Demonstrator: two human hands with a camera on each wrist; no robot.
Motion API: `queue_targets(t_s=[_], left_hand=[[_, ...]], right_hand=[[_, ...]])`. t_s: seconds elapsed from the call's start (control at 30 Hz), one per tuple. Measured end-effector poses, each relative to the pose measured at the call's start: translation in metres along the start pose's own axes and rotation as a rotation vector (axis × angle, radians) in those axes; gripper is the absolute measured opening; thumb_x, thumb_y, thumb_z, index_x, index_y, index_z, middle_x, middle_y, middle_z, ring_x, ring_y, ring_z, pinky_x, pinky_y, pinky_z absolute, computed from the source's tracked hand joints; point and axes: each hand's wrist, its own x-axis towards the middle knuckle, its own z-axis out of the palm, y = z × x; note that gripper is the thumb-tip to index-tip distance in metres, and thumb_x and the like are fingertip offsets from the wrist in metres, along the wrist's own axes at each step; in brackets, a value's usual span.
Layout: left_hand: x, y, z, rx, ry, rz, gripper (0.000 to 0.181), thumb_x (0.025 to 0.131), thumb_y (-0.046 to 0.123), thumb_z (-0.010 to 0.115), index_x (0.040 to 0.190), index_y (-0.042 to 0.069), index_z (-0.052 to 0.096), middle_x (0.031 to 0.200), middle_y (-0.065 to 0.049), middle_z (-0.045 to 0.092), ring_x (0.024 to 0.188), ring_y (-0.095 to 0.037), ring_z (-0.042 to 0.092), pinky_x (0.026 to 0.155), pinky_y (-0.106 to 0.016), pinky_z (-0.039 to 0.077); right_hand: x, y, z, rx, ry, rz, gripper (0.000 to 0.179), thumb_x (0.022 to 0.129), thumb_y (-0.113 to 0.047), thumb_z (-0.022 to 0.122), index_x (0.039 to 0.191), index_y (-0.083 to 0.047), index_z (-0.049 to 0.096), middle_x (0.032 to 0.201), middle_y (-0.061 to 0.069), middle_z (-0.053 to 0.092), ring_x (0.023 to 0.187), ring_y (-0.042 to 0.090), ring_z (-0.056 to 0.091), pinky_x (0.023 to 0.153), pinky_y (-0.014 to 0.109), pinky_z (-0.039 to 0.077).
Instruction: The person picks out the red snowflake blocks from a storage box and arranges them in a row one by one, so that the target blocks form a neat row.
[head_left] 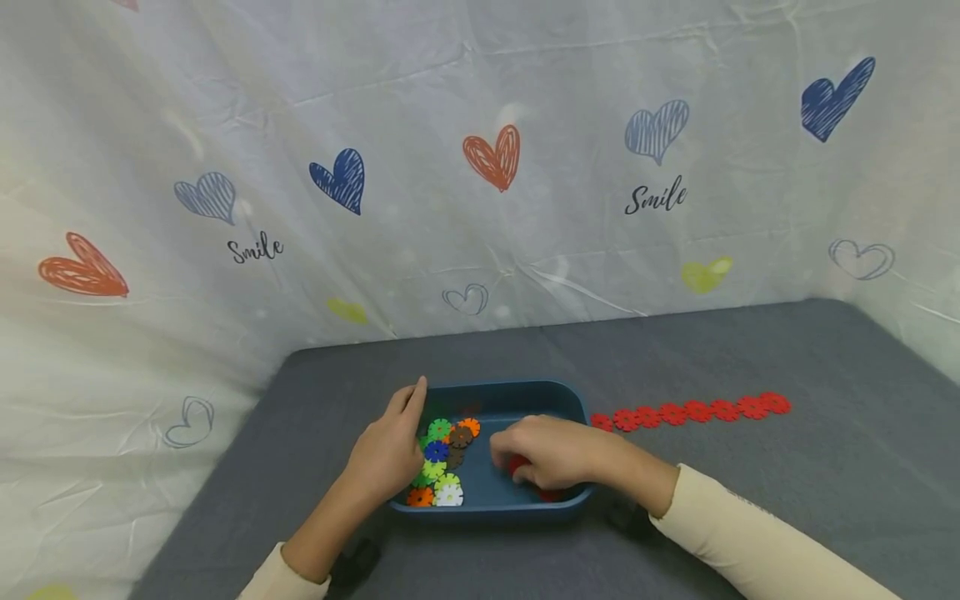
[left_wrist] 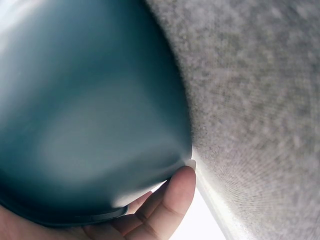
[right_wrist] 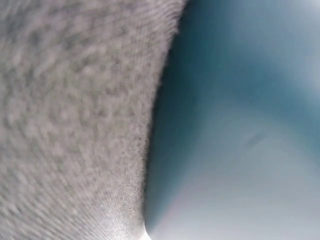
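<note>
A dark blue tray stands on the table. My left hand holds its left side; in the left wrist view the fingers curl round the tray's rim and outer wall. Inside the tray, on the right, my right hand reaches down with bent fingers round a red flower-shaped disc, mostly covered by the hand. More red shows under that palm. The right wrist view has only the tray's outer wall and the cloth, no fingers.
Mixed flower-shaped discs in green, orange, brown, blue and white lie in the tray's left part. A row of red flower-shaped discs runs along the grey tablecloth to the right. Behind hangs a white curtain printed with hearts.
</note>
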Motion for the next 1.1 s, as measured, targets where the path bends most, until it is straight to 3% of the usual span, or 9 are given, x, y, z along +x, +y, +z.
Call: queue_targets(t_s=[0.27, 0.5, 0.77, 0.97, 1.1], left_hand=[[-0.0002, -0.0003, 0.0006, 0.001, 0.003, 0.005, 0.075, 0.089, -0.009, 0.05, 0.159, 0.003, 0.026, 0.151, -0.02, 0.039, 0.042, -0.011, 0.026, 0.043, -0.026, 0.024], [-0.0004, -0.0004, 0.0008, -0.001, 0.007, 0.008, 0.074, 0.089, -0.009, 0.05, 0.159, 0.003, 0.027, 0.151, -0.02, 0.04, 0.042, -0.011, 0.025, 0.043, -0.026, 0.024], [-0.001, -0.0002, 0.0003, 0.003, 0.015, 0.011, 0.075, 0.088, -0.009, 0.051, 0.158, 0.003, 0.028, 0.15, -0.021, 0.041, 0.042, -0.011, 0.026, 0.044, -0.026, 0.024], [-0.0018, -0.001, 0.0001, 0.0, 0.008, 0.011, 0.074, 0.089, -0.009, 0.051, 0.158, 0.002, 0.028, 0.15, -0.021, 0.041, 0.041, -0.01, 0.026, 0.043, -0.025, 0.025], [-0.0007, -0.0012, -0.0002, -0.016, -0.004, 0.003, 0.074, 0.089, -0.009, 0.05, 0.159, 0.003, 0.027, 0.151, -0.02, 0.039, 0.041, -0.011, 0.027, 0.042, -0.026, 0.026]], right_hand=[[-0.0027, 0.0004, -0.0001, 0.052, 0.142, -0.031, 0.017, 0.093, -0.001, 0.067, 0.107, -0.012, 0.067, 0.099, -0.004, 0.069, 0.075, 0.005, 0.055, 0.072, 0.023, 0.05], [-0.003, 0.0031, -0.0017, 0.123, 0.268, -0.08, 0.018, 0.097, 0.004, 0.056, 0.111, -0.003, 0.065, 0.081, -0.002, 0.064, 0.056, 0.003, 0.041, 0.057, 0.023, 0.042], [-0.0039, 0.0039, -0.0022, 0.27, 0.411, 0.0, 0.014, 0.095, -0.002, 0.065, 0.107, -0.008, 0.067, 0.089, -0.003, 0.069, 0.067, 0.005, 0.055, 0.064, 0.027, 0.05], [-0.0051, 0.0032, -0.0028, 0.488, 0.54, 0.057, 0.008, 0.093, -0.004, 0.07, 0.1, -0.007, 0.069, 0.086, 0.002, 0.069, 0.065, 0.02, 0.063, 0.061, 0.035, 0.056], [-0.0053, 0.0039, -0.005, 0.544, 0.591, 0.069, 0.007, 0.094, -0.004, 0.069, 0.1, -0.006, 0.071, 0.085, 0.005, 0.069, 0.065, 0.028, 0.065, 0.063, 0.041, 0.057]])
